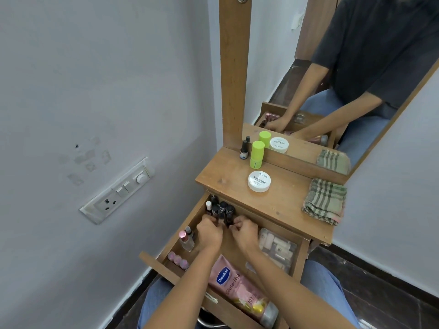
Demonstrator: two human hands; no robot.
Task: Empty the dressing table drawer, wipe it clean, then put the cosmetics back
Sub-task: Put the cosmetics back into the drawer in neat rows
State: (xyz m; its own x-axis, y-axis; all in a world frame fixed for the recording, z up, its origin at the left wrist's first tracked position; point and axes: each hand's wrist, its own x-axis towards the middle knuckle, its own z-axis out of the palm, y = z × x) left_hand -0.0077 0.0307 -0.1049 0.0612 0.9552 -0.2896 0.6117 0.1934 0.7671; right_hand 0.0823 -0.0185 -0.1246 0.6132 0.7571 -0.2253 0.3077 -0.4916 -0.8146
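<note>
The wooden table (pixel 280 200) is flat, hard board with a matt brown finish, and its drawer (pixel 183 224) stands pulled out below the front edge, still holding most of the cosmetics. Nearest the drawer's front lies a pink Vaseline tube (pixel 235 288), soft plastic on its side, probably squashy and best lifted around its middle. At the drawer's right end sits a clear plastic box (pixel 278 248) of small items, rigid and likely light. On the table behind the drawer are a folded checked cloth (pixel 324 200), limp and coarse, a round white tub (pixel 259 181) and a lime-green stick (pixel 257 155). At the drawer's back left corner stands a cluster of small dark-capped nail polish bottles (pixel 222 210): glass, smooth, probably breakable, best pinched by the caps. The left hand (pixel 209 231) and right hand (pixel 244 230) have their fingers curled closed at the cluster's front; what each grips is hidden.
</note>
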